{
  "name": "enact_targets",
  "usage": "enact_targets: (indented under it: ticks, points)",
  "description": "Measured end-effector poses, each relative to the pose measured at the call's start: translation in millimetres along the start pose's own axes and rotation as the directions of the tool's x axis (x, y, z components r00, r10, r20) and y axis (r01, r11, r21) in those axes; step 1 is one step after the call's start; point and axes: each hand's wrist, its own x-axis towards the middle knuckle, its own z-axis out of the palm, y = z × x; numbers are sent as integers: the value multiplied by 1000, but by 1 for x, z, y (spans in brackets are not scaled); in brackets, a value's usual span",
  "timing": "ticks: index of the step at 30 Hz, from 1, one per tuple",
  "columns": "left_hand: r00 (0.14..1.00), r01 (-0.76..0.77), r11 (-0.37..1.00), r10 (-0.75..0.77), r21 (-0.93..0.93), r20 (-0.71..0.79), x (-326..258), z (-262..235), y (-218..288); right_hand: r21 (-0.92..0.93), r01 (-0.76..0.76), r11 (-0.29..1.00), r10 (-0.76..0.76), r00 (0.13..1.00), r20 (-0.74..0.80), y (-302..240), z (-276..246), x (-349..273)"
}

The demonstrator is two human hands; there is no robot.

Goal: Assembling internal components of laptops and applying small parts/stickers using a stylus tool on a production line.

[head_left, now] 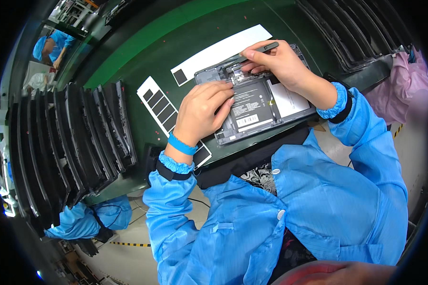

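Head view looks down over blue smock sleeves toward a dark green desk (128,52), where an opened grey device (252,102) lies with its back cover off, its flat black battery and inner boards showing. Nearest, the left hand (202,111), a blue band at its wrist, lies palm down on the device's near-left part with fingers curled and pressing on the battery edge; it grips nothing, and seems placed there to keep the housing from sliding while the other hand works. Further on, the right hand (278,61) is closed around a slim grey tool (259,49), pinched between thumb and fingers, the tool lying low and nearly flat with its tip aimed left toward the small parts along the device's far edge, probably so it can reach in under the frame. Just left of the device lies a white backing sheet (162,110) carrying a row of dark rectangular pads, partly under the left wrist; beyond it, a longer white strip (223,50) with one dark pad at its left end runs behind the device. A rack of upright dark panels (76,137) crowds the left side of the desk, and another set of dark slats (352,33) stands to the far right. At the far left, another person in blue (50,47) is at work.
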Motion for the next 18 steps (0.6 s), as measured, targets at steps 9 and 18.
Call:
enact_targets:
  ticks: [9, 18]
  points:
    - [999, 21, 999, -22, 25, 27, -3, 5, 1, -58, 8, 998, -8, 1000, -3, 11, -1, 3]
    - [995, 71, 996, -74, 47, 61, 0, 6, 4, -63, 3, 998, -4, 1000, -28, 9, -3, 2]
